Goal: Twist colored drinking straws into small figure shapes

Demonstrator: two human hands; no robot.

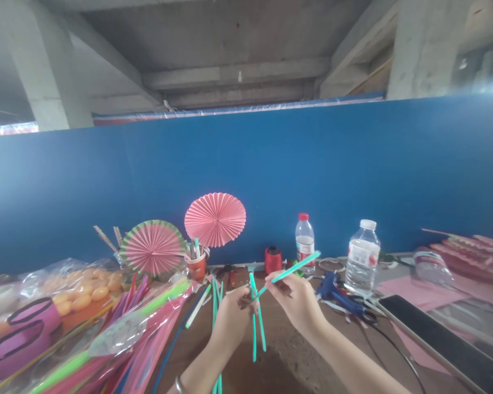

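My left hand [233,312] is closed around turquoise pipe cleaners [253,334], whose ends stick out above and below the fingers. My right hand [296,300] pinches another turquoise pipe cleaner [298,266], tilted up to the right, its lower end reaching the fingers of my left hand. Whether the stems are twisted together there is hidden. More turquoise pipe cleaners [217,306] lie on the brown table [287,364] to the left, partly behind my left forearm.
Left are bagged coloured pipe cleaners [123,334], orange balls [82,290] and purple cups [18,347]. Behind stand pink paper fans [216,219], a pen cup [196,267], a red spool [273,261] and bottles [363,260]. Right are a blue glue gun [340,295] and a phone [439,339].
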